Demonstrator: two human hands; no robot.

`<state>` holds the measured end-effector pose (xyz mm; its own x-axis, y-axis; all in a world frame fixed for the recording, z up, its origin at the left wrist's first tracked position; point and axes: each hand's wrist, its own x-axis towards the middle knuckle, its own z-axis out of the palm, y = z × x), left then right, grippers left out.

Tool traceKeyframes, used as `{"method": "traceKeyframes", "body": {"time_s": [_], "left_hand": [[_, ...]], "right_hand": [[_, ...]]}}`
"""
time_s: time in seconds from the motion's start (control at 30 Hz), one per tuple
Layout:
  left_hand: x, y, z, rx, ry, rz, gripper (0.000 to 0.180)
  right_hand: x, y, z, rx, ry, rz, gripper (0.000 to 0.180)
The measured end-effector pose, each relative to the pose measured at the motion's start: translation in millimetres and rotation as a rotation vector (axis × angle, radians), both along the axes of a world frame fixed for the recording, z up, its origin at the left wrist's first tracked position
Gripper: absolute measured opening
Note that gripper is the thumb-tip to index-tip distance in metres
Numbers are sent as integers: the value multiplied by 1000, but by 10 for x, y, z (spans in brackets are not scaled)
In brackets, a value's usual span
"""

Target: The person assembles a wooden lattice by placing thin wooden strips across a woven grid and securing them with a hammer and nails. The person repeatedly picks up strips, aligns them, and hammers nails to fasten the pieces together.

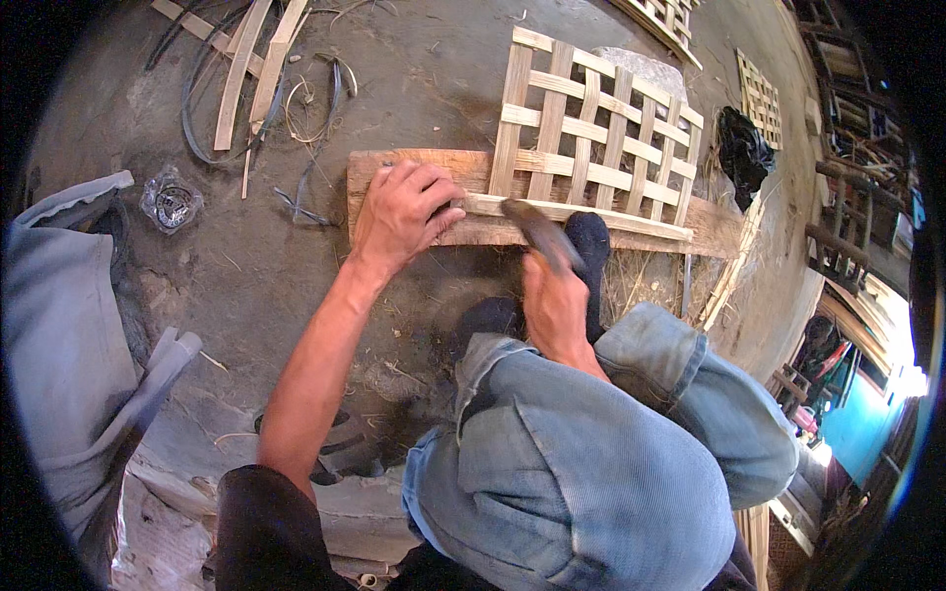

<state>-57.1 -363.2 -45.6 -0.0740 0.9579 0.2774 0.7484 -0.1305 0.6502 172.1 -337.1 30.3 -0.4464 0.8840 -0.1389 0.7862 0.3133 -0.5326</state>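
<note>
A panel of woven bamboo strips (619,110) leans over a wooden board (371,169) on the floor, its near edge resting along the board. My left hand (399,209) is closed at the board's left end, fingers curled at the end of the panel's bottom bamboo strip (611,215). My right hand (557,307) grips a short brown tool (542,236), blurred by motion, whose far end is over that strip; its exact kind cannot be made out. One dark-covered foot (588,246) stands against the board beside the tool.
Loose wooden slats (241,74) and dark strapping lie at the far left, near a clear wrapped round object (171,200). Grey cloth (74,325) hangs at left. A black plastic bag (744,153) and another woven panel (759,98) are at far right.
</note>
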Motion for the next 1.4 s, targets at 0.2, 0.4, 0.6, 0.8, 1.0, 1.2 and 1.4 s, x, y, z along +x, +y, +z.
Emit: {"method": "traceKeyframes", "body": {"time_s": [0.2,0.4,0.6,0.8,1.0,1.2,1.4], "left_hand": [[-31,-25,33,-60,0,-1,23],[-60,-27,5,-33,14,14,23],[-28,-105,-26,-14,4,24,23],[-26,-36,44,-31,28,28,22],[-6,-54,49,-22,10,19,22],[-27,-39,39,-26,24,22,23],[10,-15,8,-19,17,11,23]], "right_hand": [[151,-196,-79,74,220,-75,23],[-9,-109,-48,-49,173,-69,22],[-156,-64,-121,-167,-130,-22,24],[-4,-174,-250,-43,96,-83,24],[-53,-263,16,185,324,-132,21],[-191,-65,159,-61,48,-96,21],[-233,28,56,-119,-70,-53,16]]}}
